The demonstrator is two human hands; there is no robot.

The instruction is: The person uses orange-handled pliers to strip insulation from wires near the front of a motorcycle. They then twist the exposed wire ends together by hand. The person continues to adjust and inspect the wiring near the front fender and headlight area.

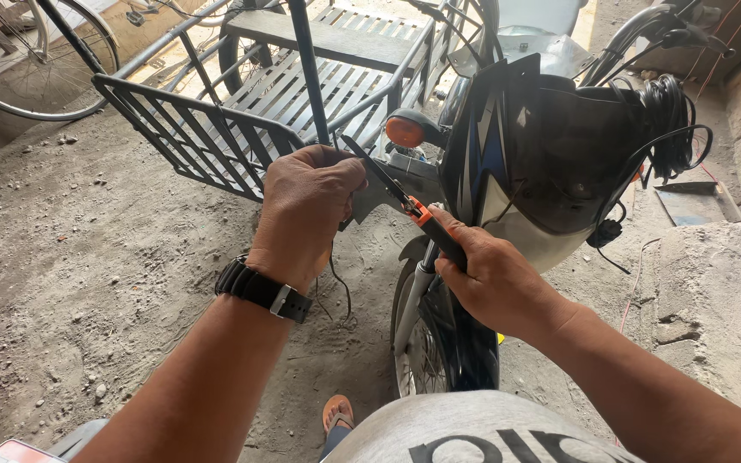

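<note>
Pliers (405, 201) with black jaws and an orange patch near the pivot sit in the right hand (495, 279), whose fingers (452, 225) are wrapped shut around the dark handles. The tool slants up and to the left, its tips ending just beside the left hand (306, 206). That hand is balled into a fist, with its fingers closed on a thin black wire (340, 287); the wire hangs out below the fist and curls down toward the dirt floor (87, 283). A black watch (263, 291) is strapped on the left wrist. Both hands are held in front of a motorcycle (542, 154), whose dark windshield and blue-and-white fairing lie to the right, with an orange turn signal (405, 131) just beyond the tips of the tool. A bundle of black cable (671, 111) hangs at the handlebar on the far right. A metal sidecar frame (242, 111) stands on the far left.
</note>
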